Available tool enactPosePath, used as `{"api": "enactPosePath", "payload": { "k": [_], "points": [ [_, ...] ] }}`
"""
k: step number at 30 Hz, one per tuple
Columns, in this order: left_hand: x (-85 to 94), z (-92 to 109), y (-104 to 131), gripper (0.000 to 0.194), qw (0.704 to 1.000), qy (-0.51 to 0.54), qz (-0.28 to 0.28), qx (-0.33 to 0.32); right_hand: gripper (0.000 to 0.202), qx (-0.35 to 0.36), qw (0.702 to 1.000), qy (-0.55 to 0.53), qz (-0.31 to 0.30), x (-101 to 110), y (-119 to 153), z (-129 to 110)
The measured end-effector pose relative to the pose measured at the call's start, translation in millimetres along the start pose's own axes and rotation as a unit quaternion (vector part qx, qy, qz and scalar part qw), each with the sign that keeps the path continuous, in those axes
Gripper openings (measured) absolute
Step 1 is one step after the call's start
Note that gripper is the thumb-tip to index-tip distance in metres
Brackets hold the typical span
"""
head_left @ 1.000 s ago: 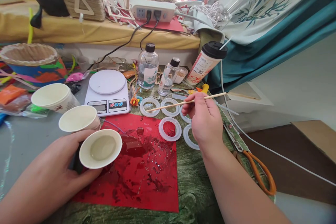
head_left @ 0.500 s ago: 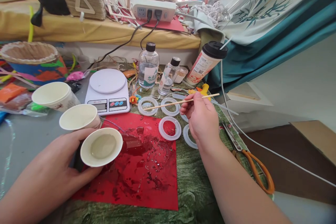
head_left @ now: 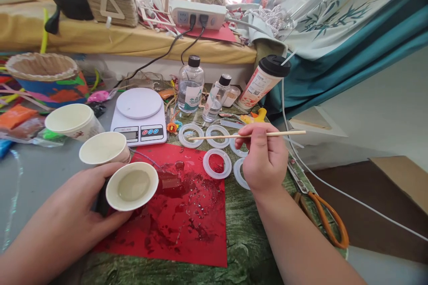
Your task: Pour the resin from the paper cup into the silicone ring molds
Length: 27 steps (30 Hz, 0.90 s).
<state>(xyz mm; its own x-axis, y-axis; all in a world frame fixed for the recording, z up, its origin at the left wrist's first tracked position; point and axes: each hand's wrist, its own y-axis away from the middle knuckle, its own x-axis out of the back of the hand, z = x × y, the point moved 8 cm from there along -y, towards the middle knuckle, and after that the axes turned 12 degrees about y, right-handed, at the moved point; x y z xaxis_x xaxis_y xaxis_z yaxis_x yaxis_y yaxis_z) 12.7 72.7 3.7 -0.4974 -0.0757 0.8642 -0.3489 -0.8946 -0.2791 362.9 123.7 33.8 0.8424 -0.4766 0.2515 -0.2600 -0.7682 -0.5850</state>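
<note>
Since a second ago, the right hand [head_left: 264, 160] has levelled its wooden stick [head_left: 247, 135], which pointed up and to the right before and now lies almost flat above the ring moulds [head_left: 217, 163], its thin tip over the far-left ring. Otherwise little has shifted: the left hand [head_left: 67, 213] stays wrapped around the paper cup [head_left: 133, 186], which sits at the left edge of the red sheet [head_left: 187, 222] and holds a shallow pool of clear liquid.

Largest first: the sheet is wet and smeared with spilled clear liquid, so the cup base may slip on it; a firm grip low on the cup wall seems wise. Two empty paper cups [head_left: 103, 148] stand just behind the held one, near enough to be knocked. The stick is pinched between thumb and fingertips near its middle, with the other fingers curled in; holding it closer to the working tip would likely give finer control, and bringing that tip to the cup without dragging it across the rings would keep them clean. The moulds lie near the right hand, some partly hidden by it.

As for writing, the kitchen scale [head_left: 139, 116] carries small print above its display, too small to read. The larger clear bottle [head_left: 190, 84] has a teal and white label with a big letter A and characters I cannot make out. The takeaway drink cup [head_left: 262, 83] bears printed text and what looks like a code square, also illegible.
</note>
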Motion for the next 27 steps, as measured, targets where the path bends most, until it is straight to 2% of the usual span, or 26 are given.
{"api": "enactPosePath", "payload": {
  "k": [3, 5, 13, 18, 27],
  "points": [
    [2.6, 4.2, -1.6, 0.058, 1.0, -0.009, 0.005, -0.012, 0.035, 0.047, 0.997, 0.064, -0.025, 0.2, 1.5, -6.9],
    [3.5, 5.9, -2.4, 0.058, 1.0, -0.016, 0.008, -0.018, 0.037, 0.049, 0.995, 0.082, -0.021, 3.0, 0.2, -4.7],
    [2.4, 4.9, -4.0, 0.056, 1.0, -0.011, 0.004, -0.013, 0.04, -0.04, 0.999, 0.0, 0.01, 6.1, -7.1, 16.0],
    [-0.3, 0.9, -0.6, 0.062, 1.0, -0.011, 0.001, -0.005, 0.044, -0.075, 0.997, -0.019, 0.026, 7.8, -11.1, 25.9],
    [-2.1, -2.9, 2.6, 0.063, 1.0, -0.006, 0.008, 0.007, 0.044, -0.069, 0.997, -0.035, 0.021, 5.7, -9.5, 20.6]
  ]
}}
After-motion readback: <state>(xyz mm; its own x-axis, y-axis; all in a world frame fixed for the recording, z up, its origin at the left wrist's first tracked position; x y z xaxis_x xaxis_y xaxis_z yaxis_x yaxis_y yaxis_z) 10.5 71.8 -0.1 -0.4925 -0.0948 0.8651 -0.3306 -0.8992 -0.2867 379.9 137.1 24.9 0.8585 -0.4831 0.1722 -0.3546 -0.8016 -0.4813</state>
